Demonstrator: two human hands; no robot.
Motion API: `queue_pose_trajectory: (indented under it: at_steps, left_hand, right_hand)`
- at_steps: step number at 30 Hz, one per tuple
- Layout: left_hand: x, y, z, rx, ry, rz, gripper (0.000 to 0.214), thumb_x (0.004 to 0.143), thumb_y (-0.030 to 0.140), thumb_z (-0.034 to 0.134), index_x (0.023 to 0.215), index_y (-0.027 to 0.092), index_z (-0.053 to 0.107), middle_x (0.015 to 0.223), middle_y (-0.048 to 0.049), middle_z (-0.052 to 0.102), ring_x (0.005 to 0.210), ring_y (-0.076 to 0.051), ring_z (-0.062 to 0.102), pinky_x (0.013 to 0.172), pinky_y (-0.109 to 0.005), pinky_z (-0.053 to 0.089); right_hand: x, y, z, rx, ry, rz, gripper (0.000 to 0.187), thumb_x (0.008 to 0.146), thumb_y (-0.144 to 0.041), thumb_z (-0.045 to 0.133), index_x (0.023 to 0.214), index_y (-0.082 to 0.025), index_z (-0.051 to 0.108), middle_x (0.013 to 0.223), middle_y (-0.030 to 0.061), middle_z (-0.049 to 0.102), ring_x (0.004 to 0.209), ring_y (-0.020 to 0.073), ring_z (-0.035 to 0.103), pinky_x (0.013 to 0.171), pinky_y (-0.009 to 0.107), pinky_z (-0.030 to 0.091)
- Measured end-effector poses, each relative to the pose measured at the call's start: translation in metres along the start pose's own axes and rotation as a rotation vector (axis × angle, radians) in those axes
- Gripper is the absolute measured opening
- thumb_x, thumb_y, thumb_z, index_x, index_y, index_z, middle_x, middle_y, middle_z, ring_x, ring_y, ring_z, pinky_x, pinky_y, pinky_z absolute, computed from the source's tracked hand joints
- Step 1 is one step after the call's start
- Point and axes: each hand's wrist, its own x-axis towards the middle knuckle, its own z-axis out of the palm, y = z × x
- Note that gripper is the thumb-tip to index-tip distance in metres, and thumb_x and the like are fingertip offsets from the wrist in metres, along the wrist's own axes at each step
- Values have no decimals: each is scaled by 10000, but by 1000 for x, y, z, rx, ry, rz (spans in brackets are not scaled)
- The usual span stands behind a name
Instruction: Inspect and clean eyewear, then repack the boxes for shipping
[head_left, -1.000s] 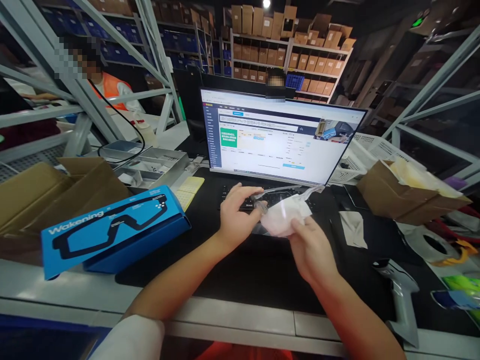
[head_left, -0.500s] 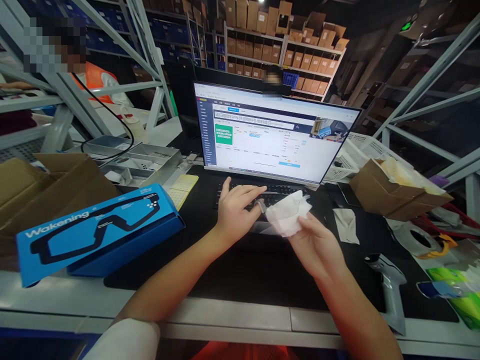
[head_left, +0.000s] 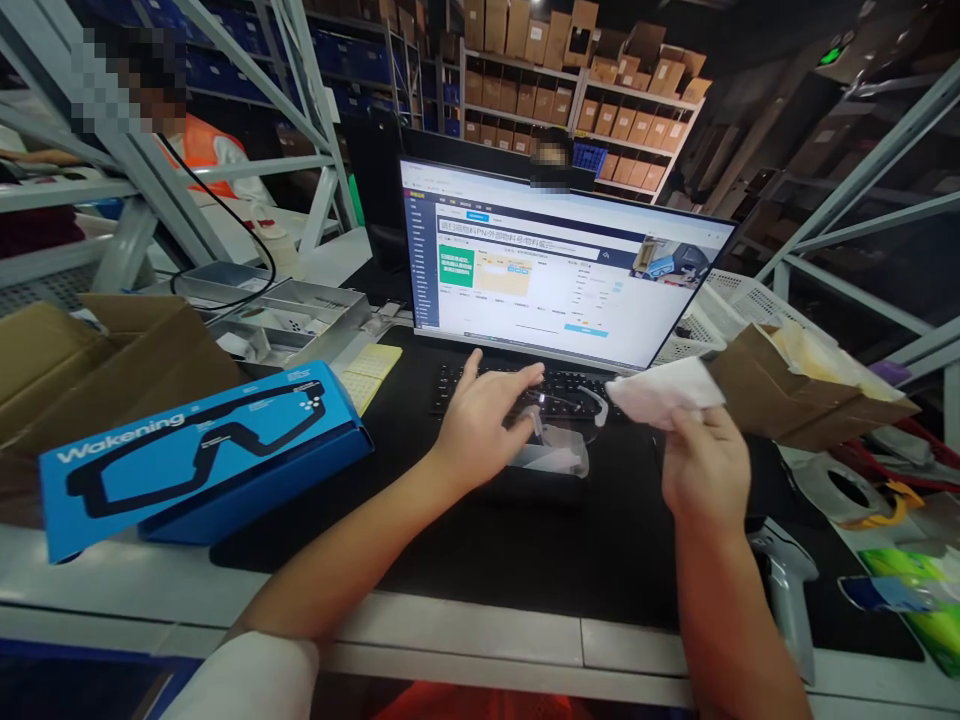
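My left hand (head_left: 484, 425) is closed on one side of a pair of clear safety glasses (head_left: 555, 455), its thumb near the frame and its index finger stretched out above. The glasses hang over the front of the black keyboard (head_left: 577, 385); their see-through lens and one curved temple show. My right hand (head_left: 705, 460) pinches a folded white tissue (head_left: 667, 390) by its lower edge, up and to the right of the glasses and apart from them. To the left lies a blue box (head_left: 217, 455) printed with the outline of glasses and the word "Wakening".
A monitor (head_left: 555, 270) stands behind the keyboard. Around the black mat are a barcode scanner (head_left: 784, 590), a tape roll (head_left: 840, 490), a carton (head_left: 795, 390) and a yellow notepad (head_left: 371, 375). An open carton (head_left: 142, 350) sits at left; a person in an orange vest (head_left: 206, 150) is beyond.
My right hand with the tissue has moved right and up, off the glasses, which now show more fully. My left hand has stayed nearly in place. A highlighted panel now shows on the monitor.
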Motion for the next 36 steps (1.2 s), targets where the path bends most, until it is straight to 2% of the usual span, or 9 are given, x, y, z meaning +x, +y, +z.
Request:
queue_pose_trajectory:
  at_steps: [5, 8, 12, 17, 22, 28, 30, 33, 36]
  left_hand:
    - [-9, 14, 7, -66, -229, 166, 434, 876, 68, 551, 1297, 172, 532, 1227, -109, 680, 1190, -208, 627, 1194, -497, 374]
    - [-14, 18, 13, -107, -301, 146, 357, 868, 43, 514, 1202, 164, 558, 1218, -113, 657, 1181, -210, 615, 1176, -478, 408]
    - [-15, 20, 19, -130, -358, 65, 293, 844, 24, 511, 1084, 184, 567, 1167, -95, 644, 1119, -217, 613, 1122, -458, 462]
    - [-14, 22, 18, -105, -407, 52, 210, 838, 22, 540, 954, 194, 575, 1067, -54, 664, 1008, -194, 629, 1143, -457, 432]
    - [-8, 16, 12, -98, -377, -9, 228, 803, 6, 584, 942, 187, 588, 1051, -48, 674, 1004, -196, 643, 1139, -474, 429]
    - [-1, 9, 4, -156, -344, -125, 198, 825, 61, 619, 972, 194, 605, 1040, -56, 659, 1002, -201, 637, 901, -358, 562]
    - [-1, 8, 3, -140, -337, -112, 200, 819, 59, 619, 967, 193, 601, 1026, -50, 666, 1003, -203, 639, 978, -400, 541]
    - [-3, 7, 4, -74, -350, -60, 233, 806, 30, 589, 968, 196, 599, 1014, -34, 679, 986, -192, 652, 1141, -500, 427]
    - [-7, 10, 7, -39, -395, -26, 250, 807, 25, 572, 984, 200, 599, 1021, -32, 682, 967, -183, 663, 1188, -536, 362]
  right_hand:
    - [-19, -9, 12, -216, -473, 291, 285, 916, -408, 651, 1126, -231, 731, 1000, 35, 751, 874, 232, 676, 781, 334, 529]
    - [-25, -16, 20, -310, -584, 311, 291, 964, -410, 578, 1151, -229, 708, 976, 25, 737, 842, 211, 653, 728, 300, 495]
    - [-24, -16, 21, -442, -641, 269, 275, 987, -375, 530, 1138, -219, 698, 1011, 25, 727, 880, 208, 641, 750, 295, 470]
    - [-19, -8, 16, -374, -666, 351, 317, 939, -362, 595, 1212, -220, 669, 980, 36, 732, 809, 208, 639, 694, 307, 477]
    - [-12, -6, 12, -253, -624, 391, 356, 892, -382, 671, 1200, -204, 670, 972, 50, 731, 778, 190, 627, 680, 299, 480]
    - [0, -10, 5, -101, -645, 448, 440, 827, -406, 757, 1197, -179, 683, 813, 35, 715, 660, 176, 610, 617, 296, 494]
    - [2, -6, 6, -100, -635, 425, 437, 830, -402, 750, 1200, -179, 682, 834, 38, 725, 672, 178, 619, 639, 305, 510]
    - [-2, 1, 13, -148, -642, 385, 406, 863, -402, 706, 1210, -192, 682, 917, 44, 736, 729, 182, 629, 665, 302, 512]
    - [-10, 5, 19, -231, -678, 362, 367, 907, -407, 641, 1211, -206, 690, 1040, 52, 733, 832, 199, 641, 700, 303, 508]
